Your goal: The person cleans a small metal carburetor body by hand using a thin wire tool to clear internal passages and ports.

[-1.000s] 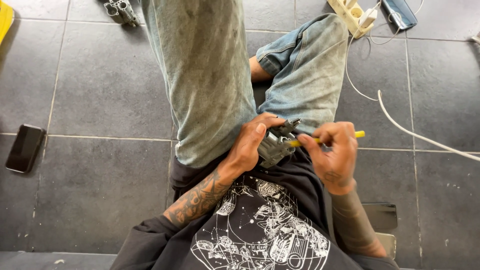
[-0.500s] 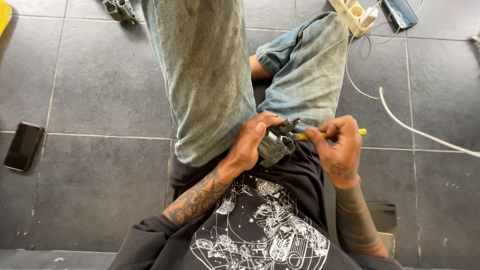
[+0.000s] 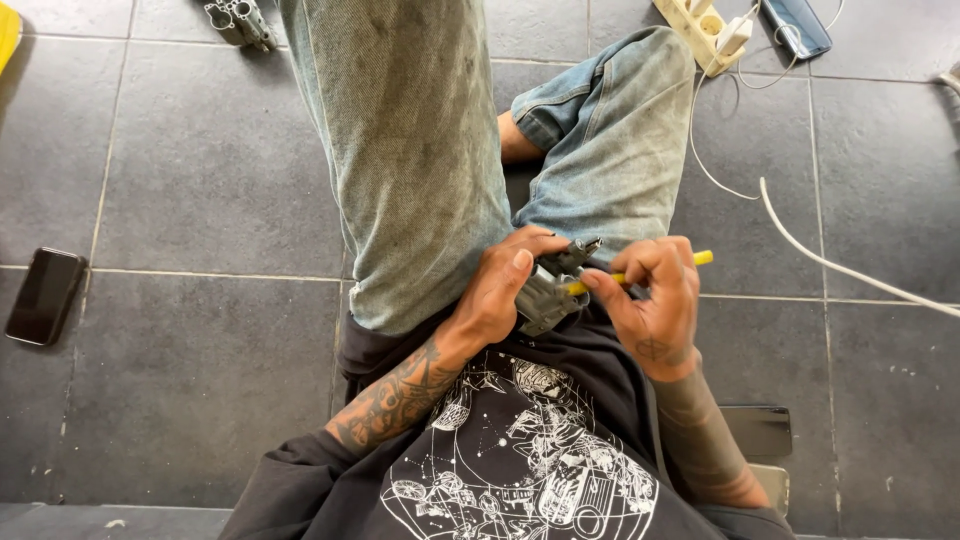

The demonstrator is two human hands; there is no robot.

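A dark phone (image 3: 44,296) lay on the floor tiles (image 3: 200,160) at far left. Over the lap, the left hand (image 3: 505,285) was clamped around a small grey part (image 3: 548,290), thumb on top. The right hand (image 3: 650,295) pinched a yellow tool (image 3: 640,273), its tip at the part. With only fingers bracing the part, the tip could probably slip and jab the left thumb. A white cable (image 3: 840,265) trailed right.

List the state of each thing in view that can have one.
left hand: closed around the grey metal part, held over the lap
right hand: gripping the yellow tool, tip at the part
black phone: lying flat on the floor tiles, screen dark
power strip: on the floor, white plug inserted
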